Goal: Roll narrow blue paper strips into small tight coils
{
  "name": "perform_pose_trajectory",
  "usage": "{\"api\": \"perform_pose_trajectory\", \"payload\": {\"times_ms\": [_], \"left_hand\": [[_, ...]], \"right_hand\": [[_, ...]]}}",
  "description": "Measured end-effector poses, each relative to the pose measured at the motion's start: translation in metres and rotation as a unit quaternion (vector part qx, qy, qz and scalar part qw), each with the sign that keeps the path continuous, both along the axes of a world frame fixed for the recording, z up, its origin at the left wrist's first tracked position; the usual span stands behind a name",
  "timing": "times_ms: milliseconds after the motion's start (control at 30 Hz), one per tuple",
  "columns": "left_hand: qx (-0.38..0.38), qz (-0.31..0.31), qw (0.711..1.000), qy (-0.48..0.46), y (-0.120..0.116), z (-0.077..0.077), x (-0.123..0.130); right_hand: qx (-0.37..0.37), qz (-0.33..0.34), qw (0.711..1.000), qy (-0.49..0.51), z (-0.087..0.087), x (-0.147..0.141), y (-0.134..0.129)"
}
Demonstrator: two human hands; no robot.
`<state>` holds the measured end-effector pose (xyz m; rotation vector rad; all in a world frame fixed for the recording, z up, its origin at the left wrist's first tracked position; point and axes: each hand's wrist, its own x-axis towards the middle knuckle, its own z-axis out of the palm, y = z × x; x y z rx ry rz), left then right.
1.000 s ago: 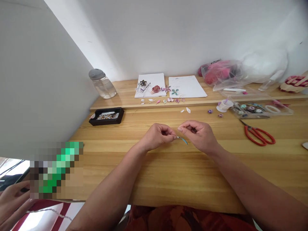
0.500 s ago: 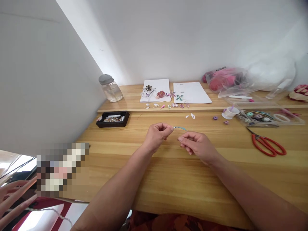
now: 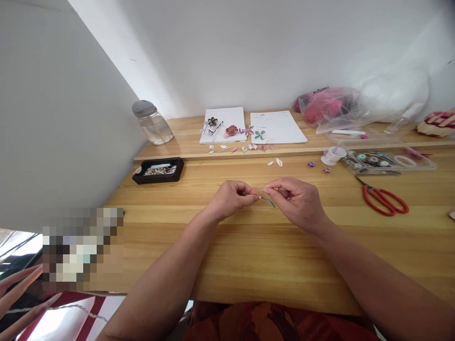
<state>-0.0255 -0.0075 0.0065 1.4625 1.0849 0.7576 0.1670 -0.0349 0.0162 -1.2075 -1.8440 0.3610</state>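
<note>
My left hand (image 3: 232,200) is closed in a pinch over the wooden table, with one end of a thin, curved blue petal-like piece (image 3: 269,202) between thumb and fingertips. The piece sticks out to the right and bends downward. Just beside it, my right hand (image 3: 301,202) is also pinched, thumb against forefinger, above the piece. Whatever is between the right fingertips is too fine to make out. Beyond my hands lie two white slips (image 3: 279,162) and small purple flower pieces (image 3: 312,164).
Red-handled scissors (image 3: 386,199) lie at right, below a clear tray (image 3: 424,163) of small supplies and a white spool (image 3: 334,155). A black bead tray (image 3: 177,176) and a water bottle (image 3: 156,129) stand left. Several petals and paper sheets (image 3: 280,128) occupy the raised ledge. Another person's hand (image 3: 21,289) shows lower left.
My right hand has risen and now pinches above the blue piece, close to my left fingertips. The blue piece now points more downward. The whole view has shifted slightly.
</note>
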Motion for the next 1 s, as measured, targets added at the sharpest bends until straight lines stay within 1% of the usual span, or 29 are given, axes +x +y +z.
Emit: {"api": "perform_pose_trajectory", "payload": {"times_ms": [100,267,367,433,467,567,633,667,700,767,867,933,1000], "left_hand": [[-0.009,-0.021,1.0,-0.008,-0.001,0.002,0.0],[-0.017,-0.031,0.999,-0.018,-0.002,0.005,0.0],[-0.03,-0.03,0.999,-0.033,-0.002,0.007,0.0],[-0.039,-0.019,0.998,-0.053,-0.002,0.008,0.001],[-0.041,-0.011,0.997,-0.066,-0.002,0.009,0.001],[-0.043,0.02,0.992,-0.114,0.0,0.008,0.002],[-0.04,0.049,0.989,-0.136,0.002,0.007,0.003],[-0.037,0.067,0.987,-0.141,0.003,0.007,0.003],[-0.032,0.086,0.985,-0.144,0.004,0.006,0.004],[-0.022,0.121,0.983,-0.137,0.006,0.005,0.004],[0.001,0.15,0.984,-0.099,0.008,0.001,0.003],[0.031,0.146,0.987,-0.057,0.009,-0.001,0.002],[0.058,0.122,0.991,-0.009,0.009,-0.003,0.001]], "right_hand": [[-0.022,-0.005,1.0,0.017,-0.004,0.001,0.002],[-0.067,-0.016,0.997,0.042,-0.007,0.002,0.004],[-0.122,-0.011,0.99,0.076,-0.009,0.004,0.008],[-0.189,0.01,0.975,0.119,-0.012,0.006,0.013],[-0.229,0.022,0.962,0.145,-0.014,0.006,0.015],[-0.337,0.046,0.915,0.215,-0.021,0.005,0.018],[-0.377,0.057,0.895,0.231,-0.024,0.001,0.017],[-0.381,0.062,0.894,0.227,-0.024,-0.001,0.015],[-0.375,0.068,0.899,0.214,-0.024,-0.004,0.012],[-0.337,0.076,0.924,0.167,-0.022,-0.008,0.005],[-0.24,0.072,0.964,0.091,-0.015,-0.013,-0.005],[-0.168,0.058,0.983,0.052,-0.01,-0.014,-0.01],[-0.104,0.039,0.993,0.028,-0.005,-0.012,-0.011]]}}
